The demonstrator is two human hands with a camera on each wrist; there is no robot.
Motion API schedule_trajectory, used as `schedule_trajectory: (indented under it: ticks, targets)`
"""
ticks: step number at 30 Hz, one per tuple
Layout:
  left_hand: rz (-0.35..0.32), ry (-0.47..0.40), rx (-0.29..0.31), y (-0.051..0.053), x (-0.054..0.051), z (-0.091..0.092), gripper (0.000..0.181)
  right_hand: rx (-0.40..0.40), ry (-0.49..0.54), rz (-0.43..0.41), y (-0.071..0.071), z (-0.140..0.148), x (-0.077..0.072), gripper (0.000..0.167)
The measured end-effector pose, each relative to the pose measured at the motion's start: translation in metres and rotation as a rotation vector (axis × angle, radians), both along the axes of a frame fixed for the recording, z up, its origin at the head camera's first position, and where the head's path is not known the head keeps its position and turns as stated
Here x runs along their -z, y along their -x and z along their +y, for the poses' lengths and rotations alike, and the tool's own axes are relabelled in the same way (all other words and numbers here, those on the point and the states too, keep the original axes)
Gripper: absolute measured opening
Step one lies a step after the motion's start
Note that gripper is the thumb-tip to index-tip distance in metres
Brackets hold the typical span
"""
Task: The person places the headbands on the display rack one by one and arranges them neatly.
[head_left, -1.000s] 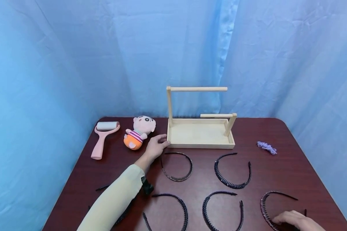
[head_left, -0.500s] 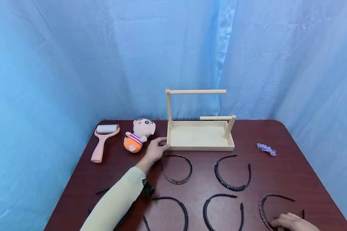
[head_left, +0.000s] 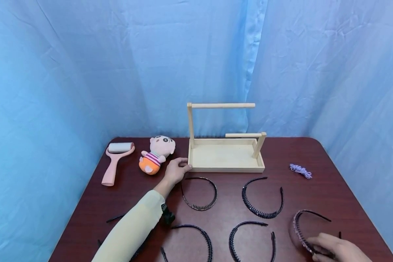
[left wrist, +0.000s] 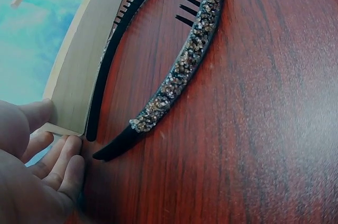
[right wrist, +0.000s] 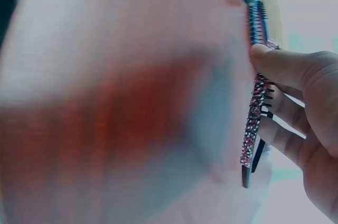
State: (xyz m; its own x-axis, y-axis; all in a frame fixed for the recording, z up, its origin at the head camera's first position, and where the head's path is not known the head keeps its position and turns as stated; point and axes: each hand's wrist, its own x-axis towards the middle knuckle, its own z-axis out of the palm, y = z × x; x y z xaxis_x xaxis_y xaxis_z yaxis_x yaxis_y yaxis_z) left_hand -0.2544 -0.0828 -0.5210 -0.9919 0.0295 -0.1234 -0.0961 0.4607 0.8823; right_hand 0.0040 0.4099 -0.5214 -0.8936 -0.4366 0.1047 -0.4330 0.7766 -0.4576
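Note:
My left hand [head_left: 175,171] holds the front left corner of a pale wooden rack [head_left: 226,170], a shallow tray with a tall crossbar and a short one. In the left wrist view its thumb lies on the front wall and the fingers are round the corner. A headband with gold-brown glitter [left wrist: 182,68] lies just before the rack. At the lower right my right hand [head_left: 337,249] pinches a pink glitter headband [right wrist: 250,134] between thumb and fingers, lifted off the table. Nearby lie black headbands [head_left: 233,242], teeth facing inward.
A black headband [head_left: 261,214] lies before the rack, another [head_left: 209,242] nearer the front. More are partly hidden under the left sleeve [head_left: 131,233]. A plush doll [head_left: 157,154] and a pink lint roller [head_left: 112,167] lie left; a purple cord bundle [head_left: 300,171] lies right.
My right hand has taken hold of the pink glitter headband and raised it off the table. The left hand keeps its place at the rack's corner. The head view has shifted slightly.

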Motion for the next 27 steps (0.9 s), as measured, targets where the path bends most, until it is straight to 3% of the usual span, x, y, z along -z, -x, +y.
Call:
schedule_trajectory:
  ticks: [5,10,18,27]
  targets:
    - [-0.003,0.007,0.0,0.001,-0.002,-0.002,0.041,0.125,-0.011,0.218,0.015,-0.014,-0.027,0.047]
    - [-0.001,0.012,0.008,0.004,-0.002,-0.002,0.04,0.152,0.076,0.341,0.034,-0.024,-0.059,0.052]
    - [-0.02,0.021,0.0,0.003,-0.001,-0.001,0.038,0.171,0.251,0.413,0.078,-0.035,-0.104,0.051]
    - [-0.05,0.022,-0.006,0.004,-0.006,0.0,0.038,0.322,0.413,0.361,0.132,-0.05,-0.14,0.039]
